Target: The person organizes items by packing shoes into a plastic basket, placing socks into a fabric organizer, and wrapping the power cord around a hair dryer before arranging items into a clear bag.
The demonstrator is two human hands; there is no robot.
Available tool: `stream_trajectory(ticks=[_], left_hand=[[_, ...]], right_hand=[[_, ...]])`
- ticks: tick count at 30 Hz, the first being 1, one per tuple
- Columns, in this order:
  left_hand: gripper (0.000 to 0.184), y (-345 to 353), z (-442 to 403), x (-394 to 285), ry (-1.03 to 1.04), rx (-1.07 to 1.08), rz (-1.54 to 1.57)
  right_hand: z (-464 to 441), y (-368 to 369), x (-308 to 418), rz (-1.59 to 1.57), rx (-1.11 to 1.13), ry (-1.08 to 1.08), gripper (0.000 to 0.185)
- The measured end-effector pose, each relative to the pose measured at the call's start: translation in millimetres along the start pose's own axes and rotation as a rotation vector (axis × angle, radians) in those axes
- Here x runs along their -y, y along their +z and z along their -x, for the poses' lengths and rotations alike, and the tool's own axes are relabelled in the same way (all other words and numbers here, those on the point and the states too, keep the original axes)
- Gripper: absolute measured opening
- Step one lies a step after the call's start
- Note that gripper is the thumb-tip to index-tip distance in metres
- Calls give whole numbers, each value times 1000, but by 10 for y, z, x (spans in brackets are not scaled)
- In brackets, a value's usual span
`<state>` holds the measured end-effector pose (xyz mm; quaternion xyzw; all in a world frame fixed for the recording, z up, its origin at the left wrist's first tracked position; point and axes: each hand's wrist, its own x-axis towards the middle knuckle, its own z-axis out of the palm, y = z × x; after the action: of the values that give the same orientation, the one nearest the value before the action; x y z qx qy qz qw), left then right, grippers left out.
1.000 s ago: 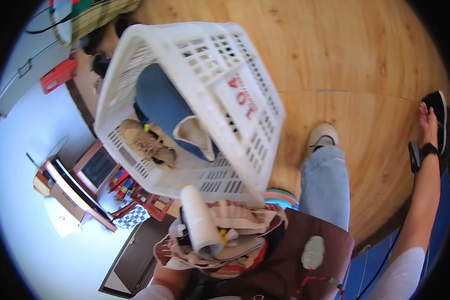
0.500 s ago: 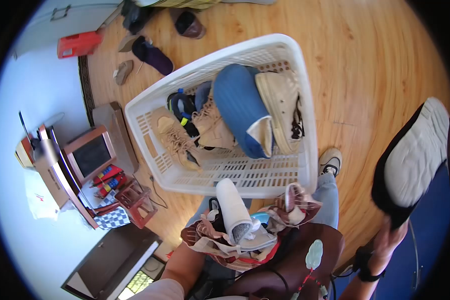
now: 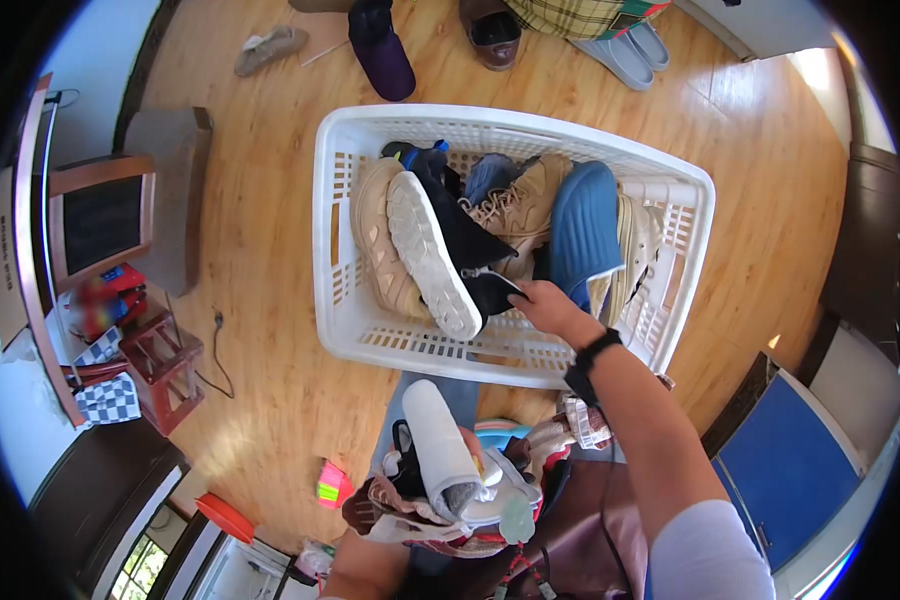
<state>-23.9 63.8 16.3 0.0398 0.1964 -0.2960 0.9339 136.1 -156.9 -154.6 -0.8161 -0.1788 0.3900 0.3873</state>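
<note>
My right hand (image 3: 545,305) grips the opening of a black shoe with a white sole (image 3: 432,255). The shoe lies on its side in a white plastic basket (image 3: 570,377), over a tan lace-up shoe (image 3: 378,235). To its right in the basket are another tan lace-up shoe (image 3: 535,200), a blue slip-on shoe (image 3: 582,225) and a cream shoe (image 3: 638,250). My left forearm (image 3: 365,565) reaches under a plaid cloth bundle (image 3: 395,500) on my lap, which hides most of that hand. A white rolled item with grey lining (image 3: 440,445) sticks out of the bundle.
A purple shoe (image 3: 382,65), a brown shoe (image 3: 492,35) and grey slippers (image 3: 625,60) lie on the wood floor beyond the basket. Left are a small reddish-brown stool (image 3: 170,370) and a cable (image 3: 220,355). A blue cabinet (image 3: 795,470) stands at right.
My right hand has brought the black shoe from the far right into the basket, laying it over the tan shoe. The view has turned, so the basket sits differently in it.
</note>
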Motion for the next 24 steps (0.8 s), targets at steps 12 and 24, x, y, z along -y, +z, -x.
stream_trajectory(ticks=[12, 24], left_hand=[[35, -426, 100, -126, 196, 410, -198], [19, -242, -45, -501, -116, 481, -185]], right_hand=[[-216, -107, 654, 458, 369, 503, 48], [-883, -52, 1386, 220, -27, 689, 122]])
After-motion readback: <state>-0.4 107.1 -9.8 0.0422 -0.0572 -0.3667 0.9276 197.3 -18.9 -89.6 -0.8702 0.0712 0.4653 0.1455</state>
